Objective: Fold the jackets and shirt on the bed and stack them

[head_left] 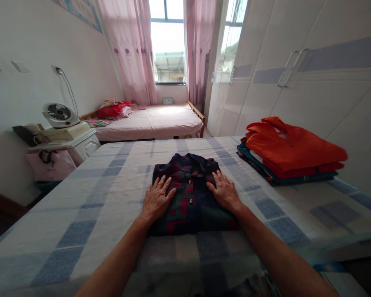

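A dark plaid collared shirt (pixel 185 206) in navy, red and green lies folded on the bed, its collar at the far end and two buttons showing down the front. My left hand (pixel 157 197) rests flat on the shirt's left side, fingers spread. On its right side, near the collar, lies my right hand (pixel 224 190) with fingers apart and palm down. Neither hand grips the cloth. The bed's checked sheet (pixel 117 194) in white and blue spreads under the shirt.
To the right is a stack of folded clothes (pixel 293 152), orange on top. A white wardrobe (pixel 321 95) lines the right side. At the left stand a small fan (pixel 60 114) and a pink bag (pixel 52 166). A second bed (pixel 160 119) is by the window.
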Action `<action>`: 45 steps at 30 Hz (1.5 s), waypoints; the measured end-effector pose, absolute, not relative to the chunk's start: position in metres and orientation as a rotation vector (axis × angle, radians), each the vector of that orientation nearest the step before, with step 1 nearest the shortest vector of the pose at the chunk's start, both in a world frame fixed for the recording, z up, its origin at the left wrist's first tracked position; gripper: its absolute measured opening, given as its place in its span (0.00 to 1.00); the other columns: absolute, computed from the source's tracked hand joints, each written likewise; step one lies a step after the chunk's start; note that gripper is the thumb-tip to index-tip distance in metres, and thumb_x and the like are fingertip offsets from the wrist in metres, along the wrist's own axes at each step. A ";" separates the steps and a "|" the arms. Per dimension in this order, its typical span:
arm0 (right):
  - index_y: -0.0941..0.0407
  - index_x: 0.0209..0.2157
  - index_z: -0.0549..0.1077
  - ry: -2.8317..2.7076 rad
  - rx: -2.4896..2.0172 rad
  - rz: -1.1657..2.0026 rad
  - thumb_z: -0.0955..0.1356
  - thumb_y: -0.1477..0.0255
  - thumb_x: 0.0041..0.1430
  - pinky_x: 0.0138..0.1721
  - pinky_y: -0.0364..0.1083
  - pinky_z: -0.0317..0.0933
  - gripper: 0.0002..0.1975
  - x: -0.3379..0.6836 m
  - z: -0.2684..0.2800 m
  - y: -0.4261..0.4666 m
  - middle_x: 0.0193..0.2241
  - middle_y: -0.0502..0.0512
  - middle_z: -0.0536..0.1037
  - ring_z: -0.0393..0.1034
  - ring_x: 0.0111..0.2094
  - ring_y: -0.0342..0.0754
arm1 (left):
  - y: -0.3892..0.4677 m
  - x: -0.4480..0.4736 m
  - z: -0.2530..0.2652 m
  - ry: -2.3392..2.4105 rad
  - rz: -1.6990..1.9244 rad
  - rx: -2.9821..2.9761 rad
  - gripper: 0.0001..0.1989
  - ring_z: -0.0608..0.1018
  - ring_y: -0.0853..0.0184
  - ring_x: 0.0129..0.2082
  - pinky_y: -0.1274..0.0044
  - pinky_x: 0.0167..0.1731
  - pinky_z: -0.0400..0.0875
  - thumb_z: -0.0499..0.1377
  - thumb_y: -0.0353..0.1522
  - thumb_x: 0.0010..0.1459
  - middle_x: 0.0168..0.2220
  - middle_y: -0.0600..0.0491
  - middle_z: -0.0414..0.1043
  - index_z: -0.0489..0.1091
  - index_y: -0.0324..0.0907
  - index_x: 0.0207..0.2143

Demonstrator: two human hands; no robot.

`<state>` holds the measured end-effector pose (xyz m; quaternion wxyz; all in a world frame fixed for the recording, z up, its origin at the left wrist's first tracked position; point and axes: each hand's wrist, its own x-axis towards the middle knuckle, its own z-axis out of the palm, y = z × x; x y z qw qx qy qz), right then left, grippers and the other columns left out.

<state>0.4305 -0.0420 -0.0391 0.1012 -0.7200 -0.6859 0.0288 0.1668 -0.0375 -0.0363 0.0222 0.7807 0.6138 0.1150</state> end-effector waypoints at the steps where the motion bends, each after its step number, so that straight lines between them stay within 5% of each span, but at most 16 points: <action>1: 0.62 0.62 0.54 -2.023 -2.125 0.088 0.53 0.55 0.63 0.60 0.53 0.39 0.33 0.429 -0.039 -0.042 0.64 0.63 0.49 0.45 0.63 0.55 | -0.038 0.168 -0.036 1.912 0.353 2.415 0.28 0.51 0.58 0.64 0.60 0.59 0.49 0.42 0.46 0.63 0.65 0.51 0.47 0.54 0.47 0.62; 11: 0.62 0.62 0.55 -1.987 -2.110 0.087 0.53 0.55 0.63 0.60 0.53 0.39 0.33 0.428 -0.041 -0.040 0.64 0.62 0.50 0.46 0.63 0.55 | -0.034 0.168 -0.040 2.079 0.383 2.290 0.30 0.53 0.55 0.64 0.59 0.59 0.49 0.39 0.48 0.62 0.65 0.50 0.49 0.53 0.45 0.62; 27: 0.61 0.61 0.57 -1.975 -2.081 0.068 0.53 0.55 0.63 0.59 0.52 0.40 0.32 0.429 -0.042 -0.040 0.63 0.62 0.53 0.47 0.63 0.54 | -0.026 0.163 -0.044 2.272 0.471 2.185 0.35 0.59 0.52 0.61 0.60 0.58 0.51 0.41 0.46 0.62 0.60 0.34 0.57 0.58 0.25 0.58; 37: 0.62 0.61 0.58 -1.956 -2.045 0.136 0.54 0.57 0.63 0.60 0.52 0.40 0.31 0.429 -0.036 -0.044 0.63 0.62 0.53 0.47 0.63 0.53 | -0.042 0.163 -0.019 1.882 1.036 2.417 0.23 0.61 0.61 0.60 0.68 0.59 0.56 0.43 0.37 0.63 0.58 0.43 0.62 0.65 0.35 0.53; 42: 0.62 0.60 0.59 -1.921 -1.995 0.174 0.54 0.57 0.63 0.60 0.52 0.40 0.31 0.430 -0.031 -0.046 0.62 0.63 0.55 0.48 0.62 0.52 | -0.094 0.179 0.006 1.049 0.517 2.822 0.28 0.64 0.60 0.59 0.66 0.57 0.61 0.56 0.39 0.55 0.60 0.51 0.60 0.58 0.50 0.59; 45: 0.62 0.59 0.60 -1.892 -1.968 0.285 0.55 0.56 0.63 0.60 0.53 0.42 0.30 0.431 -0.024 -0.047 0.62 0.63 0.55 0.48 0.62 0.53 | -0.113 0.183 0.000 0.846 0.234 2.960 0.41 0.58 0.56 0.62 0.58 0.57 0.58 0.58 0.27 0.46 0.64 0.54 0.49 0.50 0.57 0.62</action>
